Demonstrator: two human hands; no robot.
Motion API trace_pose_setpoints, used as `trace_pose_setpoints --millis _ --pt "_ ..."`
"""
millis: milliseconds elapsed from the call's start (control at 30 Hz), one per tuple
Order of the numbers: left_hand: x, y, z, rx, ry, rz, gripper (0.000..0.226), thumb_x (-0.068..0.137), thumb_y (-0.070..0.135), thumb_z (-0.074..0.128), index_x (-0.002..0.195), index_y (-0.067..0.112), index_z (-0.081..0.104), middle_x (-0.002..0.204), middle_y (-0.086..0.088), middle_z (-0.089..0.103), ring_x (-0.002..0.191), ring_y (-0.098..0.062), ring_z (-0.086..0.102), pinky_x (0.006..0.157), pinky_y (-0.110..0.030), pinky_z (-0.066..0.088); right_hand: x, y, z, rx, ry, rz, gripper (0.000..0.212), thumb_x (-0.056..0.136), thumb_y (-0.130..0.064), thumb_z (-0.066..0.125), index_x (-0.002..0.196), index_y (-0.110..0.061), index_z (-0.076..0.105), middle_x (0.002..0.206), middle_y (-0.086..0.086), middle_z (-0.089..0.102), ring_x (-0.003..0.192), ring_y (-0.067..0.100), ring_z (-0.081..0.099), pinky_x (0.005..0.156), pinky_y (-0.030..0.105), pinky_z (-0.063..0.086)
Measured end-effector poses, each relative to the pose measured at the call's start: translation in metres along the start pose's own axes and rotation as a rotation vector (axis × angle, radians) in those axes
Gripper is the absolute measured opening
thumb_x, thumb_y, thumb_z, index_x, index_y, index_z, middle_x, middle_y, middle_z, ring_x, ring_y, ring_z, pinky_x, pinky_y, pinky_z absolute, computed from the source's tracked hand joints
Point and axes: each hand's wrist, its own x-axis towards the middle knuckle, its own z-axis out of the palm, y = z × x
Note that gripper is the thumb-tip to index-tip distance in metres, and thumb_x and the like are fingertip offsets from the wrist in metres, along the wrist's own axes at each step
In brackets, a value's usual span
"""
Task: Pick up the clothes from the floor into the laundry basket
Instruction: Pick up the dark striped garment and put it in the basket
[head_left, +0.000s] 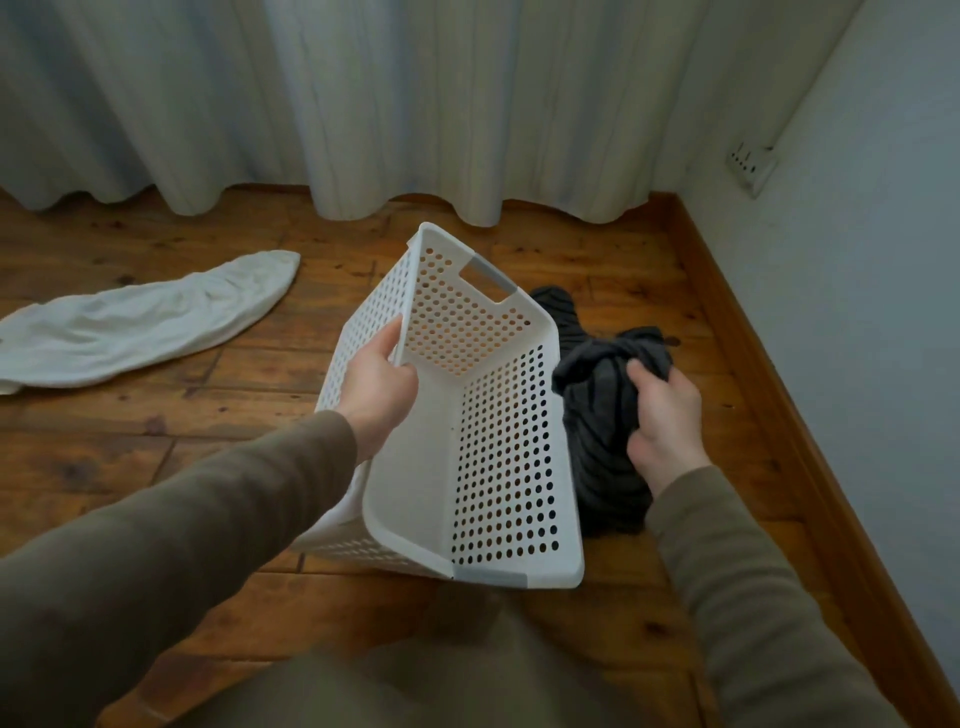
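Note:
A white perforated laundry basket (498, 441) is tilted above the wooden floor, with nothing inside it. My left hand (382, 387) grips its left rim. To the right of the basket, my right hand (662, 415) is closed on a bunched dark grey striped garment (597, 410); part of that garment trails on the floor behind and beside the basket. A white garment (140, 322) lies spread flat on the floor at the left, apart from both hands.
Pale curtains (415, 104) hang to the floor along the back. A white wall (857, 312) with a wooden skirting board (753, 332) runs down the right side, with a wall socket (753, 163) on it. Bare floorboards (208, 415) lie between the two garments.

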Motion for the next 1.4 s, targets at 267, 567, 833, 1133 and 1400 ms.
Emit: trace_pose_setpoints --millis 267,567,833,1133,1400 --pt "0.007 -0.002 0.009 0.034 0.012 0.016 0.058 0.089 0.003 0.044 0.139 0.031 0.036 0.130 -0.002 0.054 0.108 -0.021 0.057 0.085 -0.034 0.052 -0.019 0.014 0.087 0.064 -0.289 -0.003 0.016 0.094 -0.009 0.050 0.103 -0.009 0.062 0.111 0.015 0.065 0.105 0.028 0.063 0.091 0.038 0.052" --pt "0.010 0.000 0.022 0.049 -0.005 0.062 0.059 0.090 0.002 0.041 0.141 0.031 0.031 0.140 0.002 0.044 0.113 -0.010 0.041 0.091 -0.028 0.036 0.023 0.076 0.052 -0.665 -0.175 -0.152 0.025 0.090 -0.021 0.057 0.103 -0.003 0.068 0.095 0.011 0.067 0.091 0.021 0.061 0.077 0.027 0.042" --pt "0.010 -0.001 0.022 0.047 0.015 0.052 0.059 0.092 0.003 0.041 0.142 0.030 0.029 0.145 0.002 0.039 0.129 -0.017 0.037 0.093 -0.027 0.031 0.104 0.091 -0.022 -0.321 -0.021 0.544 0.088 0.078 -0.068 0.051 0.143 -0.010 0.037 0.143 0.016 0.045 0.124 0.035 0.049 0.105 0.050 0.041" --pt "0.010 -0.005 0.023 0.095 0.040 0.055 0.057 0.091 0.006 0.042 0.141 0.032 0.031 0.143 0.000 0.039 0.130 -0.022 0.038 0.104 -0.034 0.032 0.106 0.087 0.013 -0.229 0.054 0.299 0.055 0.090 -0.029 0.059 0.137 -0.004 0.043 0.137 0.016 0.051 0.123 0.034 0.051 0.100 0.042 0.044" --pt "0.008 -0.004 0.021 0.095 0.081 0.062 0.055 0.090 0.006 0.041 0.139 0.031 0.034 0.135 -0.001 0.045 0.113 -0.017 0.044 0.103 -0.039 0.039 0.062 0.079 0.027 -0.416 0.017 -0.253 0.042 0.092 -0.027 0.056 0.130 -0.012 0.053 0.131 0.005 0.057 0.123 0.022 0.051 0.107 0.040 0.041"
